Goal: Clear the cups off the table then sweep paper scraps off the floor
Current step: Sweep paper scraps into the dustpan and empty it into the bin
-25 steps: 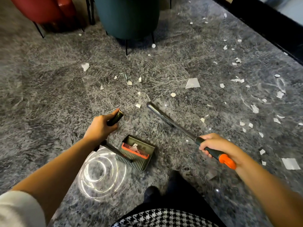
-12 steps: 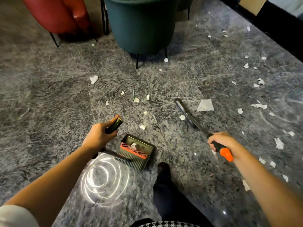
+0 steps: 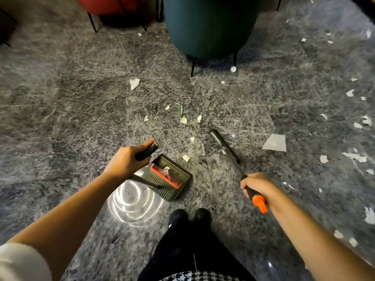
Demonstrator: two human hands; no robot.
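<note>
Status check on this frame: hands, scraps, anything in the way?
Left hand grips dustpan handle; right hand grips broom pole. Paper scraps scattered over floor, one apparently inside dustpan. Teal chair stands just beyond.

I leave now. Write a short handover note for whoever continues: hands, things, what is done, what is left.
Hands: the left hand grips the dustpan handle; the right hand grips the broom handle near its orange end.
Things: the dustpan stands on the floor with one paper scrap inside. The broom head does not show.
Done: cups and table are out of view, so I cannot tell.
Left: many scraps on the floor; the nearest scrap lies just beyond the dustpan, a large piece to its right.
</note>
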